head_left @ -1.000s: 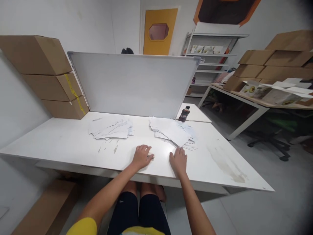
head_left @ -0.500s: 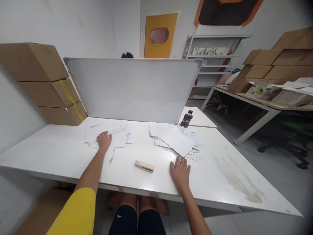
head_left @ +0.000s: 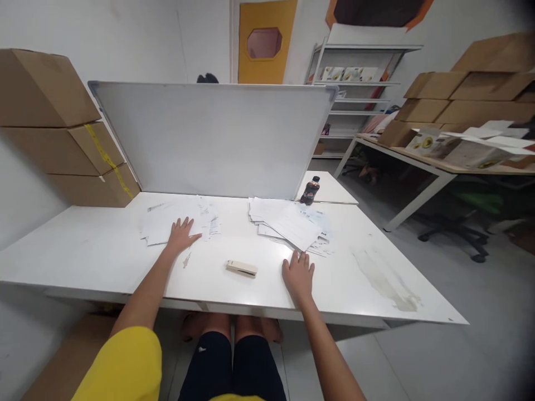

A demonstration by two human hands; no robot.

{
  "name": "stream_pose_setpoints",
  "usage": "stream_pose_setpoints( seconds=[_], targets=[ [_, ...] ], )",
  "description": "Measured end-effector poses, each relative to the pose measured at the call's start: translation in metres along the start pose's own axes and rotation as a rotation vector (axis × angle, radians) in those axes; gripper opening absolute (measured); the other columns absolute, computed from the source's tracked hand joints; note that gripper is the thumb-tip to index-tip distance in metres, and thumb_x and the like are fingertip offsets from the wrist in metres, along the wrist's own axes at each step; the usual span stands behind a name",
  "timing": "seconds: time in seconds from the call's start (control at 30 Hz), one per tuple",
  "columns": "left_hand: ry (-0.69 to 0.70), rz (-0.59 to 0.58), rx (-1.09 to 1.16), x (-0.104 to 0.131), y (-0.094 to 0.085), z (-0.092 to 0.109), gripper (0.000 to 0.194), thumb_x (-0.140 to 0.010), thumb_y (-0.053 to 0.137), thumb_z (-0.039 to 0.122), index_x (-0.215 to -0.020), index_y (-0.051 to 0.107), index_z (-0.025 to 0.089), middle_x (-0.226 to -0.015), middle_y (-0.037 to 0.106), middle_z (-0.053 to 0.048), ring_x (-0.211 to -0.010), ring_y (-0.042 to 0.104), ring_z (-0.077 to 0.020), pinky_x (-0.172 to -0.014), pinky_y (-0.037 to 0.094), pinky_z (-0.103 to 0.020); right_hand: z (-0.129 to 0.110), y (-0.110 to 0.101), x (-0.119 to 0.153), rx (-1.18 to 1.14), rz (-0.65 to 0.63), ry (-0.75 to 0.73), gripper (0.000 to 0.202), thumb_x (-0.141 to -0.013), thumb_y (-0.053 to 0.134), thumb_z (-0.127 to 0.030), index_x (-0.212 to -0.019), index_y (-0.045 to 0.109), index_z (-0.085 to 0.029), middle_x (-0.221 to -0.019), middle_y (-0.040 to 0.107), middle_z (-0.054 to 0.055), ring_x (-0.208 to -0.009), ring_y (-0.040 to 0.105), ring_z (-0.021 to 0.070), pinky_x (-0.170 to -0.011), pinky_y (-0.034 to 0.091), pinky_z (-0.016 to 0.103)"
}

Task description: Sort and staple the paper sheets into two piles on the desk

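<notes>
My left hand lies on the front right part of the left pile of papers, its fingers spread and the thumb pointing right. My right hand rests flat on the white table, fingers apart, with its fingertips just at the near edge of the right pile of papers. That pile is fanned out in loose, overlapping sheets. Between my hands, nearer the table's front edge, a cream stapler lies on its own, touched by neither hand.
A whiteboard stands upright across the back of the table. Cardboard boxes are stacked at the left. A dark soda bottle stands behind the right papers. Another table with boxes is at the right.
My left hand has spread its fingers, and the sheets beneath it have shifted a little. The right hand stays flat by the right papers. The whole view has shifted slightly.
</notes>
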State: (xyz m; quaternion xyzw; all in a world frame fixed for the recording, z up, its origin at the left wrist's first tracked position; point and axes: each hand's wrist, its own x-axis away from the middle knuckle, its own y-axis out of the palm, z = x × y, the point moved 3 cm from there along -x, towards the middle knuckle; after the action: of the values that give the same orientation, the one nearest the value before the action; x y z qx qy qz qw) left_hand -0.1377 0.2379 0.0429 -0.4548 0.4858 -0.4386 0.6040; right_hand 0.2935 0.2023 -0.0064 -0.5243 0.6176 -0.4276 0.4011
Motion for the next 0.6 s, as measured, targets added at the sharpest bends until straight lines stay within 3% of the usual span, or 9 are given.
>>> stream_pose_setpoints(
  seconds=[0.07, 0.13, 0.27, 0.33, 0.43, 0.5, 0.6],
  targets=[
    [-0.001, 0.002, 0.033, 0.017, 0.0, 0.007, 0.062, -0.086, 0.054, 0.044, -0.139, 0.046, 0.013, -0.151, 0.039, -0.016, -0.143, 0.023, -0.04, -0.114, 0.019, -0.052, -0.001, -0.002, 0.0, -0.004, -0.002, 0.003, 0.065, -0.094, 0.024, -0.039, -0.148, 0.03, -0.002, -0.156, 0.025, 0.024, -0.146, 0.015, 0.0334, -0.116, 0.01, 0.05],
    [-0.042, 0.033, 0.135, 0.04, -0.003, 0.016, 0.048, -0.088, 0.051, 0.031, -0.132, 0.053, 0.013, -0.144, 0.048, -0.016, -0.137, 0.036, -0.0367, -0.112, 0.027, -0.048, -0.003, -0.004, -0.001, -0.01, -0.006, 0.004, 0.065, -0.095, 0.025, -0.038, -0.149, 0.029, -0.002, -0.156, 0.024, 0.023, -0.147, 0.014, 0.0332, -0.116, 0.009, 0.05],
    [-0.169, 0.142, 0.553, 0.095, -0.022, 0.041, 0.035, -0.083, 0.053, 0.026, -0.117, 0.063, 0.024, -0.122, 0.067, -0.005, -0.115, 0.059, -0.0271, -0.1, 0.045, -0.037, -0.004, -0.007, -0.001, -0.027, -0.015, 0.009, 0.064, -0.095, 0.025, -0.037, -0.149, 0.029, -0.002, -0.157, 0.022, 0.023, -0.147, 0.012, 0.0327, -0.116, 0.008, 0.049],
    [-0.272, 0.271, 0.827, 0.122, -0.034, 0.061, 0.034, -0.079, 0.059, 0.029, -0.112, 0.065, 0.023, -0.117, 0.069, -0.005, -0.111, 0.061, -0.0265, -0.097, 0.048, -0.036, -0.005, -0.006, -0.002, -0.032, -0.014, 0.008, 0.064, -0.095, 0.026, -0.037, -0.149, 0.029, -0.002, -0.157, 0.022, 0.023, -0.147, 0.012, 0.0326, -0.116, 0.008, 0.049],
    [-0.536, 0.551, 1.365, 0.158, -0.043, 0.098, 0.036, -0.084, 0.059, 0.039, -0.115, 0.062, 0.019, -0.116, 0.069, -0.008, -0.112, 0.061, -0.0245, -0.095, 0.051, -0.036, -0.006, -0.004, -0.004, -0.033, -0.008, -0.006, 0.064, -0.095, 0.027, -0.037, -0.149, 0.029, -0.001, -0.157, 0.022, 0.024, -0.147, 0.012, 0.0338, -0.116, 0.007, 0.05],
    [-0.687, 0.492, 1.751, 0.177, -0.037, 0.131, 0.032, -0.089, 0.055, 0.041, -0.112, 0.062, 0.019, -0.113, 0.069, -0.008, -0.109, 0.064, -0.0206, -0.09, 0.055, -0.031, -0.006, -0.005, -0.005, -0.04, 0.001, -0.014, 0.064, -0.095, 0.027, -0.036, -0.149, 0.028, 0.0, -0.156, 0.022, 0.025, -0.147, 0.013, 0.0341, -0.116, 0.006, 0.05],
    [-0.868, 0.191, 2.038, 0.204, -0.02, 0.178, 0.022, -0.094, 0.052, 0.037, -0.098, 0.064, 0.019, -0.092, 0.071, -0.007, -0.082, 0.069, -0.0147, -0.067, 0.058, -0.023, -0.005, -0.007, -0.004, -0.057, 0.007, -0.019, 0.064, -0.096, 0.026, -0.037, -0.149, 0.028, -0.001, -0.156, 0.022, 0.025, -0.147, 0.012, 0.0334, -0.116, 0.006, 0.049]
  ],
)
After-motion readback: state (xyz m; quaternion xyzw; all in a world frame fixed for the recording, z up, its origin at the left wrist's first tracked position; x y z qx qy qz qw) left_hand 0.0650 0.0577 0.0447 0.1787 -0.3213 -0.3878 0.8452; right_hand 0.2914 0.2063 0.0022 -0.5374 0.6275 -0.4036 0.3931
